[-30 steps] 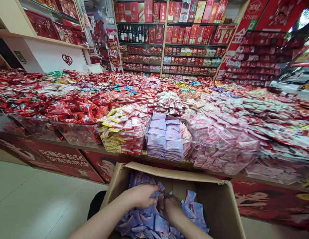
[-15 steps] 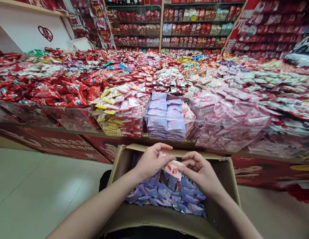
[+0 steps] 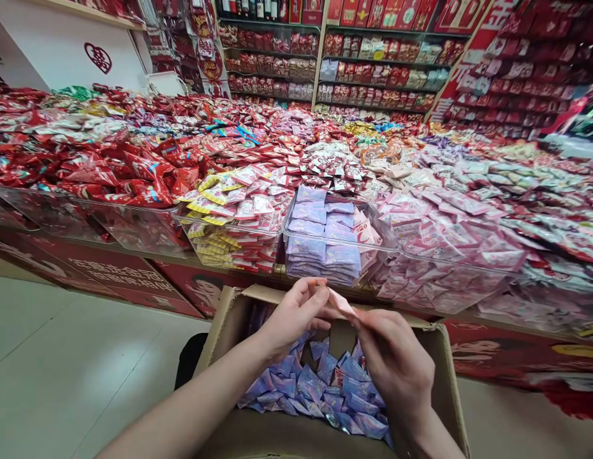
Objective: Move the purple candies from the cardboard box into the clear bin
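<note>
Pink packet [image 3: 342, 304] pinched between left grip [image 3: 296, 313], right grip [image 3: 400, 352].

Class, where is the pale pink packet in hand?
In the head view, the pale pink packet is right of centre, held between the left hand and right hand, over the cardboard box, below the stacked lilac packets.

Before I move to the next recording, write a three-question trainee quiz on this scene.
1. What do the left hand and right hand hold between them?
2. True or false: the shiny purple packets in the open brown cardboard box stand in tidy columns.
3. Relative to the stacked lilac packets, the yellow-and-white packets lie: A left; B right.

Key: 1. A flat, pale-pink packet. 2. False; they lie loose. 3. A.
</note>
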A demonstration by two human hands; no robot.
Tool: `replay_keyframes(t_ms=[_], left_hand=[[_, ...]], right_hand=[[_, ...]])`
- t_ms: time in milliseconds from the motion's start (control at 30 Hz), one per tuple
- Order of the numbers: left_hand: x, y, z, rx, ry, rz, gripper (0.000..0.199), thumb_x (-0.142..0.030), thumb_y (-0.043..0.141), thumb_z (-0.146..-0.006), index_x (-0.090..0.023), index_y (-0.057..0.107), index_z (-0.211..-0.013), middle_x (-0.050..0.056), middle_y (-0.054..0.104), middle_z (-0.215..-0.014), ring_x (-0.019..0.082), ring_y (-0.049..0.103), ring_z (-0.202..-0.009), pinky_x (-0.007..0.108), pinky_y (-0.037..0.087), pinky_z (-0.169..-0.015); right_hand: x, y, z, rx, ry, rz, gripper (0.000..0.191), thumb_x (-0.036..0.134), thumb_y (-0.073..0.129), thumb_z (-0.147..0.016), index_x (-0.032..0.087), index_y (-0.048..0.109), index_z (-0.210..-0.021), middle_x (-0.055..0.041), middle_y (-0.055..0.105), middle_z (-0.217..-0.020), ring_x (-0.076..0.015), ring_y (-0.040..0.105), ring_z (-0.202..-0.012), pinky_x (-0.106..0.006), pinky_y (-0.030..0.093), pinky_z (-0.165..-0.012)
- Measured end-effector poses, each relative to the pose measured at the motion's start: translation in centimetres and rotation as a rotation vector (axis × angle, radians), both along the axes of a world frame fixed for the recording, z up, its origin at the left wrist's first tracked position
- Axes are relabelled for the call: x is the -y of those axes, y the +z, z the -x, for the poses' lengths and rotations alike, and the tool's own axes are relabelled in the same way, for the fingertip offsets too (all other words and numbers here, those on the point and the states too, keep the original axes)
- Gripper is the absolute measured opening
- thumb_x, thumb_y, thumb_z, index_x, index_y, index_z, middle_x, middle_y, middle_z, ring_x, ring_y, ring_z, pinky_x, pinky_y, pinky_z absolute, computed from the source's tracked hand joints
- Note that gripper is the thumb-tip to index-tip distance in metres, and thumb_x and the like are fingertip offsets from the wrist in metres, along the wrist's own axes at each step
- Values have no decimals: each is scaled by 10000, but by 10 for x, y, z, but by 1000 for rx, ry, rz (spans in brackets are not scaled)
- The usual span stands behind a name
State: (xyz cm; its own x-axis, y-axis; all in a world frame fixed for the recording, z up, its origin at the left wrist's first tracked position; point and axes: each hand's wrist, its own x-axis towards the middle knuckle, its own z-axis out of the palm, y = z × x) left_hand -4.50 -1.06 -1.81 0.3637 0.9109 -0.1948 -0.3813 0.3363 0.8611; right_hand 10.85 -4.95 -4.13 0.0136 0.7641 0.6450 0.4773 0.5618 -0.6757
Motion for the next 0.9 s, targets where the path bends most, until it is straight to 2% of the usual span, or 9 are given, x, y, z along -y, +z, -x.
replay_keyframes(t_ms=[67, 133, 300, 433, 533, 600, 733, 833, 900], left_hand=[[3, 4, 2, 95, -75, 46, 296, -335, 528, -771, -201, 433, -1017, 50, 590, -926, 123, 602, -746, 221, 463, -620], [4, 6, 3, 181, -90, 42, 318, -270, 548, -767, -213, 415, -1051, 44, 591, -929, 122, 595, -787, 232, 467, -668], [-1, 1, 2, 181, 5, 21, 408, -206, 638, -688, -195, 418, -1031, 14, 600, -854, 109, 594, -725, 222, 491, -631], [-2, -4, 0, 118, -18, -22, 459, -232, 654, -668, -195, 412, -1056, -6, 585, -787, 105, 584, -668, 233, 492, -610], [-1, -5, 3, 63, -32, -105, 491, -238, 634, -684, -199, 377, -1100, -21, 559, -744, 75, 549, -612, 199, 461, -587], [0, -4, 8, -25, -75, -196, 480, -226, 585, -721, -205, 345, -1137, -24, 544, -733, 71, 530, -616, 188, 441, -588], [7, 0, 18, -331, -320, -442, 609, -155, 509, -728, -238, 229, -1262, -12, 544, -766, 87, 503, -640, 190, 411, -581], [12, 2, 21, -554, -401, -666, 690, -127, 516, -681, -247, 211, -1288, -38, 531, -695, 78, 447, -550, 172, 349, -495], [14, 3, 23, -620, -413, -746, 677, -143, 521, -685, -249, 223, -1284, -37, 547, -692, 78, 442, -536, 170, 328, -474]], right_hand=[[2, 2, 0, 201, 25, -172, 342, 4, 568, -670, 226, 592, -929, -43, 637, -900, -179, 550, -850, -353, 461, -738], [4, 3, 1, 273, 62, -178, 321, 13, 558, -676, 226, 598, -912, -55, 624, -947, -201, 527, -912, -388, 449, -771], [2, 5, 4, -72, -59, 179, 279, 163, 561, -722, 235, 532, -990, -85, 539, -1069, -212, 512, -961, -396, 431, -808], [-4, 4, 8, -280, -19, 462, 256, 279, 563, -737, 206, 519, -978, -56, 594, -837, -154, 566, -707, -286, 484, -620], [-4, 2, 10, -304, 24, 501, 170, 290, 564, -737, 197, 533, -876, -31, 590, -744, -138, 561, -663, -257, 480, -600], [-4, 3, 8, -236, 56, 470, 190, 274, 564, -739, 203, 524, -911, -39, 593, -802, -141, 559, -695, -254, 472, -613], [-4, 15, 3, 41, 215, 424, 373, 227, 553, -747, 241, 446, -1104, -50, 574, -953, -143, 548, -792, -251, 449, -680], [-4, 27, 5, 251, 381, 449, 137, 213, 492, -783, 218, 538, -912, -30, 586, -822, -132, 543, -752, -235, 430, -670], [-2, 36, 5, 320, 389, 475, 76, 220, 473, -790, 201, 541, -765, -18, 583, -730, -120, 536, -677, -222, 420, -619]])
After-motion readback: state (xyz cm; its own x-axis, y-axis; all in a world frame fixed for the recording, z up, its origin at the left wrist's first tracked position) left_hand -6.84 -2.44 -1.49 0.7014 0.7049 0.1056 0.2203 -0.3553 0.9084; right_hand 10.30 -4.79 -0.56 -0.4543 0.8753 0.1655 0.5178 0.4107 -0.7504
